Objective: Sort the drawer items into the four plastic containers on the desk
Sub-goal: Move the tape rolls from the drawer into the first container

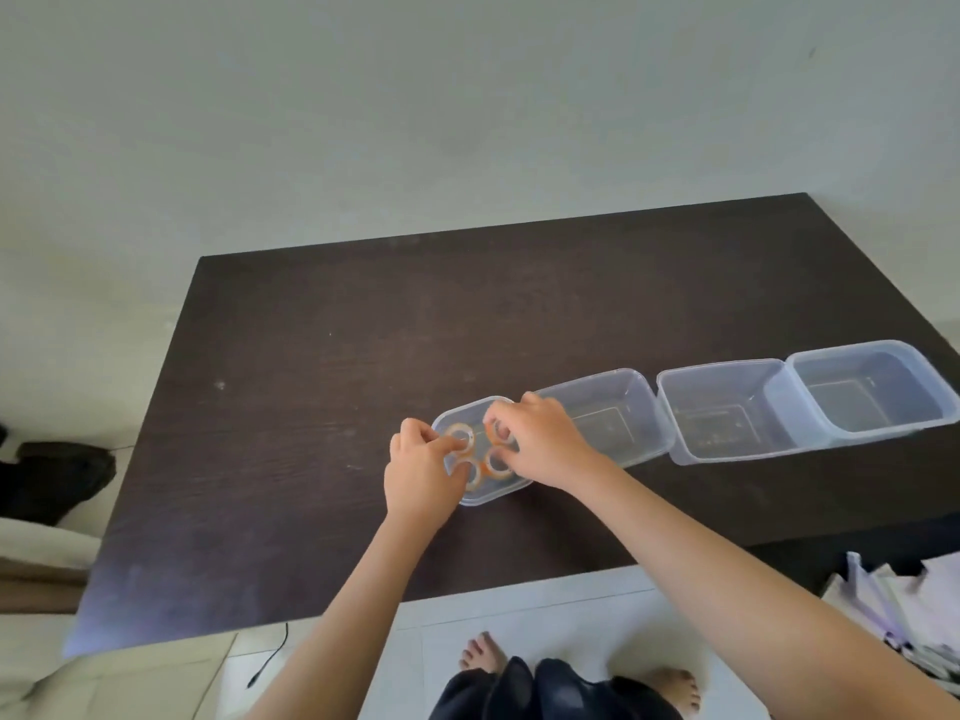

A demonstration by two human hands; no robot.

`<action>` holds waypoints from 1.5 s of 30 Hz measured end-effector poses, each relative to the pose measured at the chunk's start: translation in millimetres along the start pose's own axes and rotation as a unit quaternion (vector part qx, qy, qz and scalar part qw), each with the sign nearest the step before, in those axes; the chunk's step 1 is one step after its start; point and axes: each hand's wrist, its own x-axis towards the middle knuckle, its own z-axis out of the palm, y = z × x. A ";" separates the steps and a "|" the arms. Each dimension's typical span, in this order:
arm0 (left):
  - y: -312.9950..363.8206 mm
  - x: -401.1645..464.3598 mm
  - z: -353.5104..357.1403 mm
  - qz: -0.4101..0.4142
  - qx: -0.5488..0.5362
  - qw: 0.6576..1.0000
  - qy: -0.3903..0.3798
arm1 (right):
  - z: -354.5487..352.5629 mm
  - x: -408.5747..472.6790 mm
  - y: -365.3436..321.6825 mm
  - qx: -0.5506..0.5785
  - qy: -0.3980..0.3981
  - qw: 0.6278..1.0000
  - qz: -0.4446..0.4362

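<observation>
Four clear plastic containers stand in a row on the dark desk (311, 407). The leftmost container (480, 500) holds several rolls of clear tape with orange cores (497, 466). Both my hands reach into it. My left hand (421, 475) pinches the rim of the far-left tape roll (461, 437). My right hand (540, 444) has its fingers curled over the far-right roll, which it mostly hides. The second container (618, 392), third container (727, 407) and fourth container (872, 392) look empty; the fourth overlaps the third's right edge.
Papers and other items (898, 600) are stacked at the lower right, beside the desk. A dark object (52, 475) lies on the floor to the left. A thin black cable (270, 657) hangs off the desk's front edge. My bare feet are on the tiled floor below.
</observation>
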 end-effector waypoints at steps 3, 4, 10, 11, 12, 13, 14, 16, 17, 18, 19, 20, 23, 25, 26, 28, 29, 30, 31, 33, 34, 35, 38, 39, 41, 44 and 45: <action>-0.2 3.7 6.3 0.006 0.031 0.999 -0.034 | 0.3 2.5 2.2 -0.036 -0.035 0.999 -0.001; -0.3 4.4 7.7 0.009 0.034 0.999 -0.036 | 1.7 2.1 3.7 -0.039 -0.035 0.999 -0.001; 1.8 -2.8 9.1 -0.019 -0.036 0.999 0.001 | -3.5 -15.8 17.9 0.042 0.048 0.998 0.011; 4.6 -7.2 9.5 -0.024 -0.058 0.998 0.016 | -6.0 -22.8 21.5 0.052 0.063 0.997 0.011; 8.4 -12.5 10.6 -0.027 -0.078 0.996 0.031 | -8.7 -31.1 25.7 0.062 0.075 0.995 0.012; 13.6 -18.5 12.7 -0.026 -0.091 0.994 0.047 | -11.4 -40.6 31.4 0.073 0.084 0.994 0.014; 20.5 -25.3 15.5 -0.022 -0.097 0.993 0.064 | -14.4 -51.4 38.1 0.087 0.093 0.992 0.014; 39.0 -40.3 24.0 0.000 -0.111 0.989 0.097 | -20.9 -76.9 54.1 0.113 0.104 0.988 0.012; 50.0 -47.9 29.3 0.017 -0.125 0.986 0.106 | -24.6 -91.3 62.7 0.123 0.108 0.986 0.014; 62.7 -55.9 35.4 0.036 -0.142 0.983 0.109 | -28.8 -107.1 71.8 0.132 0.108 0.985 0.022; 77.0 -64.4 42.3 0.054 -0.161 0.980 0.107 | -33.7 -124.5 81.5 0.139 0.104 0.984 0.036; 92.7 -73.3 49.9 0.071 -0.181 0.976 0.101 | -38.6 -142.6 92.1 0.146 0.099 0.983 0.052; 145.6 -102.9 79.7 0.113 -0.234 0.962 0.079 | -51.8 -201.6 131.6 0.158 0.083 0.979 0.095; 181.0 -124.3 105.3 0.133 -0.268 0.953 0.036 | -57.3 -242.9 162.6 0.150 0.069 0.978 0.129; 196.5 -134.1 119.9 0.142 -0.277 0.950 0.005 | -58.1 -263.1 179.0 0.145 0.061 0.976 0.154; 224.5 -150.8 152.4 0.155 -0.269 0.948 -0.069 | -56.3 -301.9 212.2 0.134 0.041 0.968 0.209; 236.0 -157.4 169.8 0.159 -0.257 0.948 -0.104 | -53.5 -319.8 228.0 0.129 0.029 0.963 0.234; 246.3 -163.0 187.2 0.157 -0.243 0.947 -0.138 | -49.4 -336.1 243.1 0.128 0.015 0.958 0.257; 256.0 -167.5 203.7 0.153 -0.229 0.946 -0.171 | -44.5 -350.6 257.5 0.132 0.001 0.952 0.276; 271.3 -172.0 234.8 0.143 -0.191 0.945 -0.224 | -33.6 -373.2 282.6 0.142 -0.033 0.942 0.302; 276.5 -171.7 249.3 0.138 -0.162 0.945 -0.247 | -27.2 -381.3 294.0 0.142 -0.055 0.938 0.311; 280.3 -170.3 262.4 0.131 -0.128 0.945 -0.269 | -20.8 -387.4 304.3 0.140 -0.079 0.934 0.318; 286.1 -162.3 291.2 0.100 -0.037 0.940 -0.323 | -4.2 -395.7 328.9 0.139 -0.128 0.922 0.337; 286.4 -159.9 298.3 0.092 -0.009 0.939 -0.332 | -0.2 -396.1 334.9 0.143 -0.137 0.922 0.334; 287.4 -156.1 309.3 0.090 0.048 0.935 -0.340 | 6.2 -395.2 345.1 0.138 -0.160 0.928 0.308; 290.9 -151.2 321.4 0.095 0.081 0.927 -0.354 | 10.7 -391.5 355.3 0.104 -0.208 0.942 0.241; 292.3 -149.8 324.5 0.090 0.071 0.925 -0.362 | 11.7 -390.0 357.1 0.086 -0.219 0.947 0.219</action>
